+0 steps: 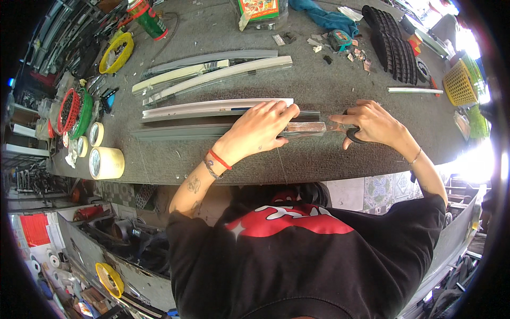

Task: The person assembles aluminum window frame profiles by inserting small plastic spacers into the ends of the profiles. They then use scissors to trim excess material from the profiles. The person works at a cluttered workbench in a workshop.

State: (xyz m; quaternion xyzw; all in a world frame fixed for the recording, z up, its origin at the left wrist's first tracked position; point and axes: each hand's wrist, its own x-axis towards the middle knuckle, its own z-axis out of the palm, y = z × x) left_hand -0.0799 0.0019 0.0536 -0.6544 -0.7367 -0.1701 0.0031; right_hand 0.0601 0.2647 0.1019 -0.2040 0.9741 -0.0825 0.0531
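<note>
My left hand (260, 127) lies over a pair of long profile strips, fingers curled down around them near their right ends. The farther strip is a white channel profile (186, 110); the nearer one is a grey profile (186, 133). A brownish end piece (305, 127) sticks out of the bundle to the right of my left hand. My right hand (369, 125) holds a pair of scissors (357, 136) by the black handle loops. The blades point left, close to the bundle's end, and are partly hidden by my fingers.
Several more profiles (223, 74) lie behind. Tape rolls (107, 163), a red basket (68, 110) and a green basket (84, 114) stand left. Farther back are a spray can (147, 20), a tape measure (340, 40) and black ribbed strips (390, 45). A yellow basket (460, 84) stands right.
</note>
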